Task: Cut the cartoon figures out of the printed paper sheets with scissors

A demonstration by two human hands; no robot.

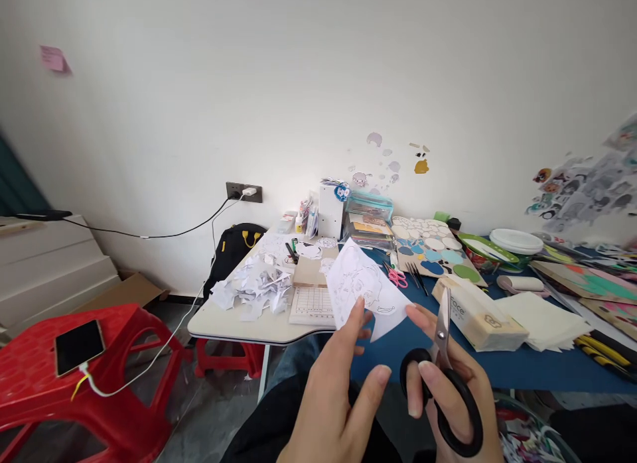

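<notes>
A white sheet of paper (pixel 361 284) with line drawings is tilted up above the table's front edge. My left hand (pixel 333 390) has its fingers at the sheet's lower edge, the index finger in front of it and the thumb spread away. How the other fingers grip it is partly hidden. My right hand (pixel 462 383) holds black-handled scissors (pixel 442 337), blades pointing up and nearly closed, with fingers through the loops. The right index fingertip is at the sheet's right corner.
Paper scraps (pixel 253 284) are heaped on the white table (pixel 213 324) at left. Pink scissors (pixel 397 276), tweezers (pixel 417 278) and a tissue pack (pixel 478 317) lie on the blue mat (pixel 398 360). A phone (pixel 79 347) charges on a red stool (pixel 119 330).
</notes>
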